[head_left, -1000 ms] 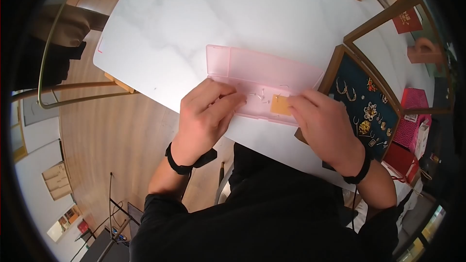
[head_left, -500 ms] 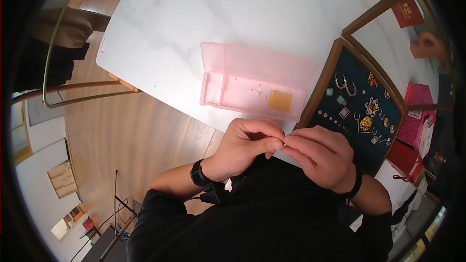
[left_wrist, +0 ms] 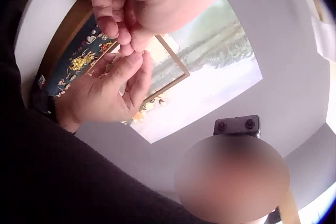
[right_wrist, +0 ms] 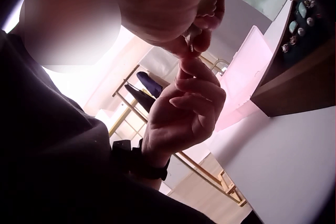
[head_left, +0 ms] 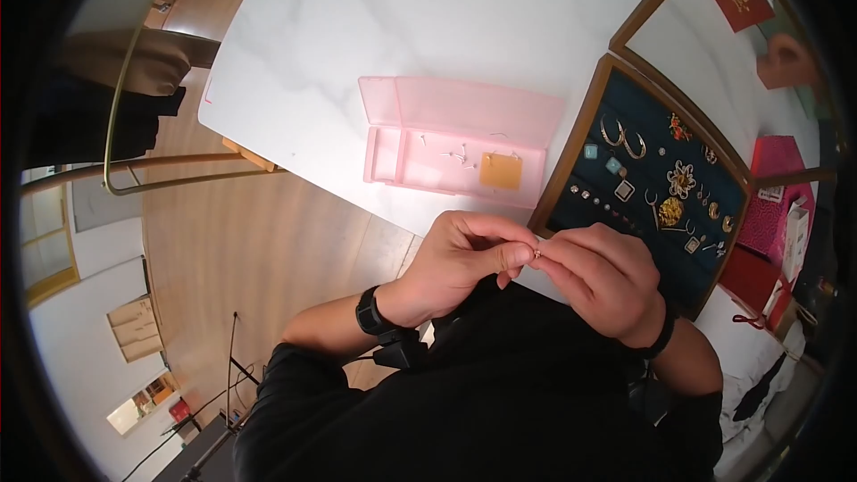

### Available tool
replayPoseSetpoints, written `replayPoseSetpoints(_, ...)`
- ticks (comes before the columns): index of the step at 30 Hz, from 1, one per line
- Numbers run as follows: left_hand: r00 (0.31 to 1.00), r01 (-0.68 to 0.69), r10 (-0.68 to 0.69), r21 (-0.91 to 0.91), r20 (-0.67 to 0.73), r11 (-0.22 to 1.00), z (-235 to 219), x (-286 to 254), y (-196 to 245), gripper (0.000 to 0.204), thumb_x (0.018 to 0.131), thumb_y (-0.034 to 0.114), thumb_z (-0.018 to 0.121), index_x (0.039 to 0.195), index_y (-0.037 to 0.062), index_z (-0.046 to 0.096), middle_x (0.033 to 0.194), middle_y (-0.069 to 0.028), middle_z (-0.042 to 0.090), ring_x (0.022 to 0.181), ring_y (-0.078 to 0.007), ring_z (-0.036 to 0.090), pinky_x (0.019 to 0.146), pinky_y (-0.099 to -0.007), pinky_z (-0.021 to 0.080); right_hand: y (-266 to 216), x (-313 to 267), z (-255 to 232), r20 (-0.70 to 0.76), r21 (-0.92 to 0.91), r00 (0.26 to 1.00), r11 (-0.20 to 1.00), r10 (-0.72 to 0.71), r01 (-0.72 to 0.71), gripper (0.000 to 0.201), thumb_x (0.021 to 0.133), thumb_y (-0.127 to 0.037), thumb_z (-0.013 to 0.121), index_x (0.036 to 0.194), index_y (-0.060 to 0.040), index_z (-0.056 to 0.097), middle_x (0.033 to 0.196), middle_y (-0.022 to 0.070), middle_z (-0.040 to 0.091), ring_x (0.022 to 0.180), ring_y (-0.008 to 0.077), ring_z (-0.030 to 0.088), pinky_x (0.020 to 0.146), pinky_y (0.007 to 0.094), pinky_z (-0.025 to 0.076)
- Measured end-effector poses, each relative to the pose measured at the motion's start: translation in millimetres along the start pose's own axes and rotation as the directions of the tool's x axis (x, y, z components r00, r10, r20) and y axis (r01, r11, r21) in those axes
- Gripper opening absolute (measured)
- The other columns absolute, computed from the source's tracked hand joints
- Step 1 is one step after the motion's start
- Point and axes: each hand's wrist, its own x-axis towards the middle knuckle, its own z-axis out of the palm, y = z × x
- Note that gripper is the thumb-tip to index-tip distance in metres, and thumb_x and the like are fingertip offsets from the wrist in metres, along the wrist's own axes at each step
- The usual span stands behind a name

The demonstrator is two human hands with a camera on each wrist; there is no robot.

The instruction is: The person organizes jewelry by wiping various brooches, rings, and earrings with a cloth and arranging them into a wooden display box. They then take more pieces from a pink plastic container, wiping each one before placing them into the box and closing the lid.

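Close in front of my body, my left hand [head_left: 451,268] and right hand [head_left: 607,281] meet at the fingertips. Thumb and index finger of each pinch a tiny shiny piece of jewellery [head_left: 536,254], mostly covered by the fingers. In the left wrist view my right hand [left_wrist: 113,85] comes up from below to meet the left fingertips. Beyond the hands lies an open pink plastic case [head_left: 384,161], its lid tilted back. Several small metal pieces [head_left: 460,155] and a yellow square [head_left: 501,171] lie inside it.
A wood-framed jewellery box [head_left: 571,147] with its glazed lid raised stands at the right, holding earrings and brooches on dark cloth. Beyond it are a pink box [head_left: 772,205] and a red bag [head_left: 754,277]. The white table [head_left: 402,9] ends at the left above a wooden floor.
Both hands left the pink case and came back toward my body, fingertips together on the small piece of jewellery. Over the last half second they stay nearly in place while the head view shifts slightly.
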Motion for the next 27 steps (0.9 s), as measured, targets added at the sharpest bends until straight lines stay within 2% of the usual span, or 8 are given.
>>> replayPoseSetpoints(6, 0.999, -0.025, 0.027, 0.052, -0.026, 0.998, 12, 9, -4, 0.011, 0.103, 0.008, 0.078, 0.11, -0.0001, 0.081, 0.098, -0.0077, 0.08, 0.079, -0.0103, 0.067, 0.071, -0.0265, 0.055, -5, -1, -7, -0.076, 0.059, 0.992, 0.993, 0.105, -0.101, 0.021, 0.089, 0.003, 0.085, 0.108, 0.0044, 0.077, 0.096, 0.0127, 0.075, 0.08, 0.026, 0.076, 0.064, 0.0331, 0.06)
replayPoseSetpoints(8, 0.991, -0.128, 0.133, 0.114, -0.032, 0.985, 12, 9, -6, 0.011, 0.102, 0.007, 0.079, 0.11, 0.0004, 0.08, 0.098, -0.0063, 0.079, 0.08, -0.0098, 0.067, 0.071, -0.0261, 0.055, -7, -3, -10, -0.093, 0.065, 0.987, 0.99, 0.132, -0.126, 0.02, 0.09, 0.004, 0.084, 0.108, 0.0039, 0.077, 0.095, 0.0126, 0.076, 0.079, 0.0256, 0.076, 0.064, 0.0323, 0.06)
replayPoseSetpoints(10, 0.992, -0.12, 0.124, 0.138, -0.024, 0.983, 15, 9, -4, 0.011, 0.102, 0.006, 0.079, 0.111, 0.0005, 0.081, 0.1, -0.0059, 0.079, 0.081, -0.01, 0.066, 0.073, -0.0259, 0.055, -8, -6, -13, -0.102, 0.1, 0.983, 0.984, 0.155, -0.145, 0.02, 0.09, 0.004, 0.084, 0.109, 0.0029, 0.077, 0.095, 0.0125, 0.076, 0.078, 0.0254, 0.076, 0.065, 0.0325, 0.061)
replayPoseSetpoints(12, 0.982, -0.185, 0.188, 0.183, 0.003, 0.966, 19, 9, -2, 0.011, 0.102, 0.004, 0.078, 0.112, 0.0003, 0.081, 0.1, -0.006, 0.079, 0.082, -0.0101, 0.066, 0.075, -0.0257, 0.055, -10, -8, -16, -0.105, 0.087, 0.984, 0.987, 0.141, -0.132, 0.021, 0.089, 0.004, 0.084, 0.109, 0.0027, 0.078, 0.096, 0.0122, 0.076, 0.079, 0.0252, 0.076, 0.065, 0.0326, 0.061)
replayPoseSetpoints(16, 0.981, -0.193, 0.19, 0.209, 0.037, 0.959, 24, 8, -1, 0.011, 0.102, 0.002, 0.077, 0.112, 0.0003, 0.081, 0.101, -0.0057, 0.079, 0.084, -0.0095, 0.065, 0.077, -0.0254, 0.055, -12, -12, -21, -0.115, 0.05, 0.991, 0.997, 0.068, -0.062, 0.026, 0.086, 0.005, 0.085, 0.11, 0.0023, 0.078, 0.098, 0.0112, 0.075, 0.081, 0.0244, 0.076, 0.065, 0.0327, 0.061)
replayPoseSetpoints(22, 0.979, -0.2, 0.202, 0.352, 0.032, 0.915, 33, 3, 2, 0.009, 0.102, 0.001, 0.078, 0.11, -0.0011, 0.081, 0.1, -0.0044, 0.079, 0.084, -0.0076, 0.063, 0.075, -0.0243, 0.053, -15, -20, -23, -0.123, 0.011, 0.992, 1.0, 0.015, -0.014, 0.029, 0.085, 0.004, 0.085, 0.112, 0.0009, 0.077, 0.097, 0.0103, 0.072, 0.079, 0.0247, 0.074, 0.064, 0.033, 0.061)
replayPoseSetpoints(24, 0.972, -0.2, 0.236, 0.495, -0.009, 0.845, 34, 2, 0, 0.008, 0.101, 0.0, 0.078, 0.108, -0.0014, 0.082, 0.098, -0.0035, 0.079, 0.082, -0.0066, 0.062, 0.074, -0.0237, 0.052, -14, -22, -24, -0.124, 0.002, 0.992, 1.0, 0.028, -0.028, 0.028, 0.085, 0.003, 0.085, 0.112, 0.0004, 0.077, 0.097, 0.0099, 0.072, 0.079, 0.025, 0.074, 0.064, 0.0331, 0.061)
replayPoseSetpoints(27, 0.975, -0.187, 0.222, 0.491, -0.012, 0.851, 36, 4, -6, 0.008, 0.101, 0.001, 0.079, 0.108, -0.0014, 0.082, 0.099, -0.0042, 0.08, 0.082, -0.0064, 0.063, 0.073, -0.0233, 0.052, -15, -31, -26, -0.11, 0.015, 0.991, 0.997, 0.082, -0.081, 0.024, 0.087, 0.001, 0.085, 0.11, -0.0006, 0.076, 0.096, 0.009, 0.072, 0.08, 0.0256, 0.075, 0.064, 0.0333, 0.061)
